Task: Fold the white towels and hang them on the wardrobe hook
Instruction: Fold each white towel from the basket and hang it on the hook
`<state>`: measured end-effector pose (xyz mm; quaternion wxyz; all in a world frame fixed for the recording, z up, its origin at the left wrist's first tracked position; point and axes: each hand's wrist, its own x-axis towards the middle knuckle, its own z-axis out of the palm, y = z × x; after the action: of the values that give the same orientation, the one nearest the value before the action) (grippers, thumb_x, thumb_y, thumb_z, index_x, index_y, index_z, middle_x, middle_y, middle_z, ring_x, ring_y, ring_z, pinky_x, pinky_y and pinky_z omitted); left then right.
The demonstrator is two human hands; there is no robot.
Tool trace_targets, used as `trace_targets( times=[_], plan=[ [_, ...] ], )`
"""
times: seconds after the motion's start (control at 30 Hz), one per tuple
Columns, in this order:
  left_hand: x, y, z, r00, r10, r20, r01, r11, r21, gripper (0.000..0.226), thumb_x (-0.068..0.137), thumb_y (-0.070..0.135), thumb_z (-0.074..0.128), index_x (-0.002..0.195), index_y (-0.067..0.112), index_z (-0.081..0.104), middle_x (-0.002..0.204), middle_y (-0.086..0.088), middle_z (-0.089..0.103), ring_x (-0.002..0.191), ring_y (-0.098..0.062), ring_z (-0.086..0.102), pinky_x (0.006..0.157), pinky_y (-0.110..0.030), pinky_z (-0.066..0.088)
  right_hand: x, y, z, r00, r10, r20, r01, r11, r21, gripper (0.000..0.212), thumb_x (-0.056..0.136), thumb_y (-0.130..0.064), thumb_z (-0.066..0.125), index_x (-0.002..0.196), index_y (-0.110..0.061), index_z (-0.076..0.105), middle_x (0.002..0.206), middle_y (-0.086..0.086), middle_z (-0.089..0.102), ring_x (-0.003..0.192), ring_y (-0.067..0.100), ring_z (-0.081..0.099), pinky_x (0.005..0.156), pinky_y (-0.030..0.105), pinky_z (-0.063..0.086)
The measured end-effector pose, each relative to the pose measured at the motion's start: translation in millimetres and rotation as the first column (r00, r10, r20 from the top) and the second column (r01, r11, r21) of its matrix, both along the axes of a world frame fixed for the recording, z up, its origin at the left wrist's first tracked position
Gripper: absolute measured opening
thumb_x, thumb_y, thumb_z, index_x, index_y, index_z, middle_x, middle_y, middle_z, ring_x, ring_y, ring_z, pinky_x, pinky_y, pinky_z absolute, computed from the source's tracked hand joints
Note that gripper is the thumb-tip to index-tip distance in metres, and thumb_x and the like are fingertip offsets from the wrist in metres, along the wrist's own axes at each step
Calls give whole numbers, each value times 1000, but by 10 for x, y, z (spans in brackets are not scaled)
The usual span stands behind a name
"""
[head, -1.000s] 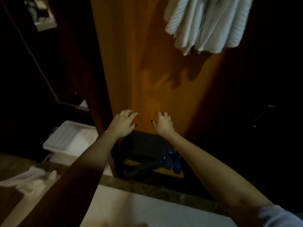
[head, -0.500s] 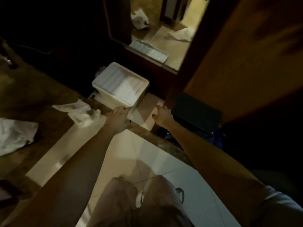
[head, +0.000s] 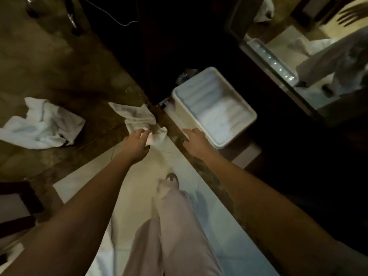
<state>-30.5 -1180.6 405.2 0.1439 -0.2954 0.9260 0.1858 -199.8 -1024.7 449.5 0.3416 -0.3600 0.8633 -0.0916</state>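
Left hand (head: 137,145) newly on crumpled towel (head: 139,118), edge in its pinch; right hand (head: 196,140) slack, empty, blurred

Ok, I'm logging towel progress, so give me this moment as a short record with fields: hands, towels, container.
left hand: the left hand pinches the nearer crumpled white cloth towel on the floor
right hand: the right hand is open with straight fingers, holds nothing
container: white rectangular plastic tub, by the right hand
other towel: second crumpled white towel, farther left, untouched
folded: neither
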Motion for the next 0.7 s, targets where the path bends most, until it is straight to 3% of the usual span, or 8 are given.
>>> trace_targets(
  times=[0.2, 0.37, 0.53, 0.63, 0.7],
  plan=[
    [-292, -873, -1408, 996, 84, -8, -84, 995, 45, 61, 94, 28, 54, 148, 16, 28, 147, -12, 35, 133, -33, 33, 101, -48, 37, -366, -800, -1681, 996, 81, 28, -83, 993, 85, 48, 97, -18, 45, 144, -23, 41, 138, 17, 44, 121, 39, 46, 104, 48, 40],
    [-554, -1360, -2882, 999, -46, -19, 47, 997, 64, 58, 95, 29, 53, 147, 15, 32, 146, -12, 37, 132, -33, 35, 99, -45, 40, -502, -1352, -3226, 988, 156, 4, -156, 986, 56, 45, 96, -20, 49, 141, -19, 47, 130, 15, 55, 113, 32, 54, 93, 35, 43],
    [-669, -1596, -4194, 985, -141, -97, 150, 984, 95, 57, 94, 30, 55, 146, 17, 36, 142, -11, 44, 127, -30, 42, 98, -42, 41, -544, -1672, -4638, 999, 35, 20, -33, 995, -91, 45, 96, -13, 55, 140, -18, 50, 128, 14, 58, 114, 29, 56, 91, 31, 47],
    [-598, -1700, -4730, 981, -86, -172, 117, 977, 178, 53, 91, 29, 61, 140, 20, 45, 138, -9, 50, 123, -30, 47, 98, -42, 44, -499, -1792, -5243, 998, -57, 2, 57, 994, -91, 43, 99, -16, 51, 141, -22, 48, 138, 13, 45, 120, 28, 49, 99, 42, 46],
    [-528, -1752, -4988, 970, -29, -242, 84, 971, 223, 49, 88, 26, 67, 134, 18, 53, 134, -10, 54, 119, -31, 51, 96, -44, 46, -502, -1822, -5514, 996, -88, 0, 87, 992, -94, 35, 98, -15, 51, 133, -16, 56, 145, 13, 36, 126, 31, 43, 102, 44, 42]
  ],
)
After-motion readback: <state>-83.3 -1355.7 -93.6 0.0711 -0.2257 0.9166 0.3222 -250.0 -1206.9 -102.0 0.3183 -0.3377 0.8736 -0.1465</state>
